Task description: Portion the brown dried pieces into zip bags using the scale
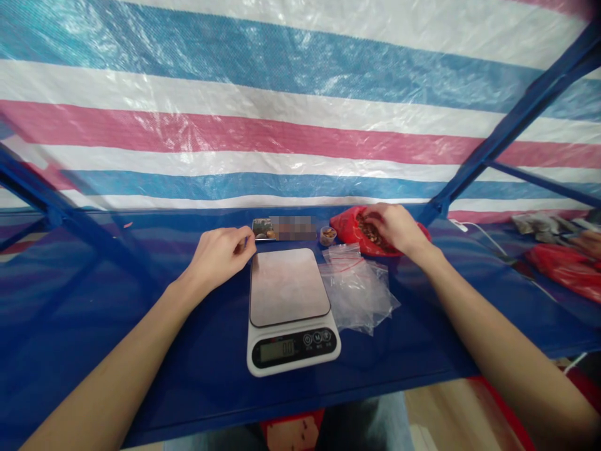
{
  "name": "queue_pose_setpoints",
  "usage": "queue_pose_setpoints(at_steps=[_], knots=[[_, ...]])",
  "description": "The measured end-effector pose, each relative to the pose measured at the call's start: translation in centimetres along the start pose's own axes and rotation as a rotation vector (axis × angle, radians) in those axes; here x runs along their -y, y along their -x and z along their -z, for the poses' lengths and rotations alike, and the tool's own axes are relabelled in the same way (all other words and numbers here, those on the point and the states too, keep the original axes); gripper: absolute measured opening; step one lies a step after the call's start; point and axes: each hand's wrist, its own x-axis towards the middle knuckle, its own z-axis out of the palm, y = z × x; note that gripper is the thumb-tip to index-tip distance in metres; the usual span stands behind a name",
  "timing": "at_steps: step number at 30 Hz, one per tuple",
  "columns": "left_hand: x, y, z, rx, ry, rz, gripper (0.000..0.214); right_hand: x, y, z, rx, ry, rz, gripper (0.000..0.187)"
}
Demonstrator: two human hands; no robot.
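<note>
A: How far along is this?

B: Early, I'd judge. The open red bag (346,227) of small brown pieces (372,235) lies on the glossy blue desk (206,351), and the right hand (397,227) has its fingertips down among the pieces.

A: Is its grip holding any?

B: I can't tell; the fingertips are partly buried. The left hand (223,252) rests by the far left corner of the white scale with a metal plate (291,294). Its grip is loosely curled, and whether anything is in there doesn't show.

A: What's done, what's left?

B: The scale is on, reading 0.0, so no load registers yet. The clear plastic zip pouches (359,291) lie flat and overlapping on its right, apparently unfilled.

A: Anything in the way?

B: The pouches lie partly between scale and bag. A small clear cup (327,242) of brown bits stands just left of the bag, beside a dark picture card (263,229), partly blurred. Another person's hand (590,243) is well apart, at the right edge.
</note>
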Motion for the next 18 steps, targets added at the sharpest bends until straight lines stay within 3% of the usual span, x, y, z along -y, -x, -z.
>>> queue_pose_setpoints(at_steps=[4,8,10,13,18], knots=[[0.0,-0.1,0.0,-0.001,-0.019,-0.005,0.025,1.2,-0.1,2.2,-0.169,-0.081,-0.032,0.021],[0.1,0.0,-0.2,0.009,-0.028,-0.018,0.024,5.4,-0.5,2.9,-0.301,-0.395,-0.057,0.015],[0.2,0.0,-0.3,0.013,-0.022,-0.024,0.023,7.7,-0.6,2.2,-0.254,-0.539,-0.009,0.014],[0.2,0.0,-0.3,0.011,-0.011,-0.02,0.023,9.7,-0.6,0.6,-0.115,-0.538,0.132,0.013],[0.0,0.0,-0.3,0.006,-0.01,-0.016,0.023,9.6,0.0,-1.0,-0.001,-0.376,0.251,0.025]])
